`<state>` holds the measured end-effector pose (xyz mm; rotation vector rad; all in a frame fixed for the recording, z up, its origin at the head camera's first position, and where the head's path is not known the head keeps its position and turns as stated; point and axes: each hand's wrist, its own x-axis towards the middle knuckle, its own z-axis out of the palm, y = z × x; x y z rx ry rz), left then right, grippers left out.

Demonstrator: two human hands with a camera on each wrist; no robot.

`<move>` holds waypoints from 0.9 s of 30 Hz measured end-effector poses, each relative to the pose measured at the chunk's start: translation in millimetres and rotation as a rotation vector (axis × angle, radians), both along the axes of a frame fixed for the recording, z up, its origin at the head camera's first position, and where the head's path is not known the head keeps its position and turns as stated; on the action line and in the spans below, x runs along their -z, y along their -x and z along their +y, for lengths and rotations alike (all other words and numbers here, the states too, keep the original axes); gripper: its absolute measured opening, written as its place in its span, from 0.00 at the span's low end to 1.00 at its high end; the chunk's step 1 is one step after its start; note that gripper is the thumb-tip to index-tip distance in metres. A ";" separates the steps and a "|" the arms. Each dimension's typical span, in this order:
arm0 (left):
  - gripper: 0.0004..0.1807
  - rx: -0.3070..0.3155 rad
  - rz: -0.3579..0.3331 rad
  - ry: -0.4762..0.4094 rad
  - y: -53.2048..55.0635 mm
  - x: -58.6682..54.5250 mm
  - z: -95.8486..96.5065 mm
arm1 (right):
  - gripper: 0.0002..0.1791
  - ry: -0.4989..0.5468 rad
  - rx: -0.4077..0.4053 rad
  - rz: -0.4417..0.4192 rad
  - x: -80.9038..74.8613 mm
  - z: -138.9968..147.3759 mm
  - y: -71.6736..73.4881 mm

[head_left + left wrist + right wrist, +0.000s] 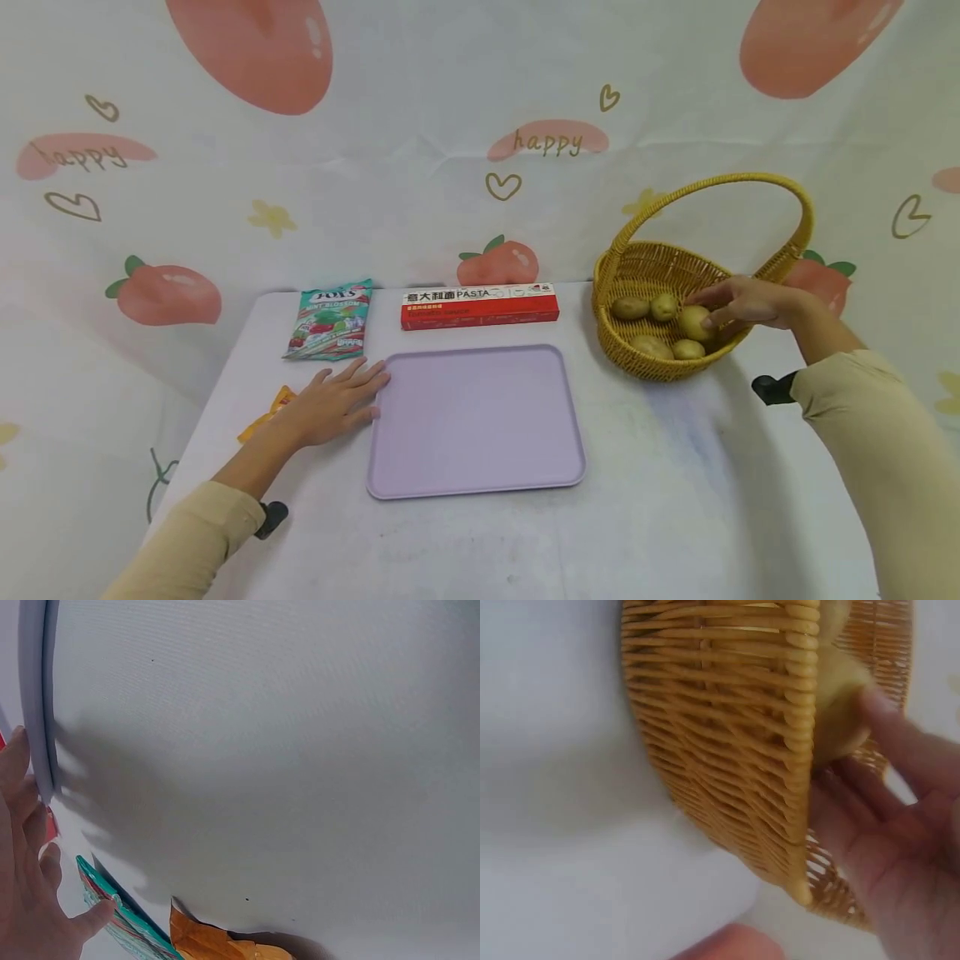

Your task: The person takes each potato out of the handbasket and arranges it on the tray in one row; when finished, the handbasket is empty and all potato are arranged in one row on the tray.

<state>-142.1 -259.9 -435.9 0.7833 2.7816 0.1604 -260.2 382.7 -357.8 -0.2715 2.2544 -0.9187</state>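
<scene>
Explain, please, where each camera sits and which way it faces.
Head: worn on the head, facing forward and down over the lilac rectangular tray; left hand, right hand, beige sleeves show.
Left wrist: on that wrist, facing the white tabletop; the left hand shows.
Right wrist: on that wrist, facing the yellow woven wicker basket; the right hand shows.
Head and right wrist share the basket.
</scene>
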 end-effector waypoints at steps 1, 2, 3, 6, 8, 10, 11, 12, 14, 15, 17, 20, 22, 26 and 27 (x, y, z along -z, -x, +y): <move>0.35 0.002 0.001 -0.002 -0.1 -0.4 0.2 | 0.37 0.022 -0.002 0.005 -1.8 0.7 -1.7; 0.35 0.001 0.000 -0.002 -0.2 -0.7 0.3 | 0.37 0.049 0.001 0.011 -3.5 1.4 -3.4; 0.35 0.001 0.000 -0.002 -0.2 -0.6 0.3 | 0.36 0.084 0.007 0.011 -5.2 1.6 -5.3; 0.35 0.001 -0.003 -0.007 -0.3 -0.3 0.3 | 0.34 0.183 0.017 0.021 -9.1 0.4 -11.2; 0.35 0.000 -0.004 -0.010 -0.5 0.1 0.1 | 0.33 0.236 0.015 0.031 -11.1 -2.1 -15.3; 0.35 0.000 -0.004 -0.014 -0.6 0.7 -0.1 | 0.32 0.280 0.001 0.035 -13.3 -6.0 -19.5; 0.35 0.001 -0.003 -0.017 -0.7 0.6 -0.2 | 0.32 0.302 -0.010 0.040 -14.2 -8.2 -21.3; 0.35 0.002 0.000 -0.018 -0.7 0.8 -0.5 | 0.31 0.323 -0.023 0.041 -15.1 -10.9 -22.8; 0.35 0.004 0.005 -0.018 -0.8 1.0 -1.0 | 0.30 0.351 -0.036 0.048 -16.8 -17.9 -25.2; 0.35 0.003 0.007 -0.016 -0.7 1.2 -1.3 | 0.29 0.364 -0.048 0.049 -17.6 -22.0 -25.6; 0.35 0.005 0.010 -0.016 -0.8 1.2 -1.7 | 0.28 0.384 -0.068 0.054 -19.3 -31.8 -26.0; 0.35 0.006 0.011 -0.018 -0.5 2.4 -2.2 | 0.28 0.405 -0.121 0.068 -22.1 -49.3 -26.1; 0.35 0.008 0.012 -0.021 -0.3 3.0 -2.6 | 0.28 0.425 -0.167 0.082 -23.8 -63.0 -26.2; 0.36 0.004 0.009 -0.013 0.3 3.4 -3.2 | 0.28 0.425 -0.259 0.108 -26.3 -93.3 -26.9; 0.36 0.003 0.008 -0.011 0.2 3.4 -3.0 | 0.29 0.422 -0.277 0.112 -26.6 -101.3 -27.3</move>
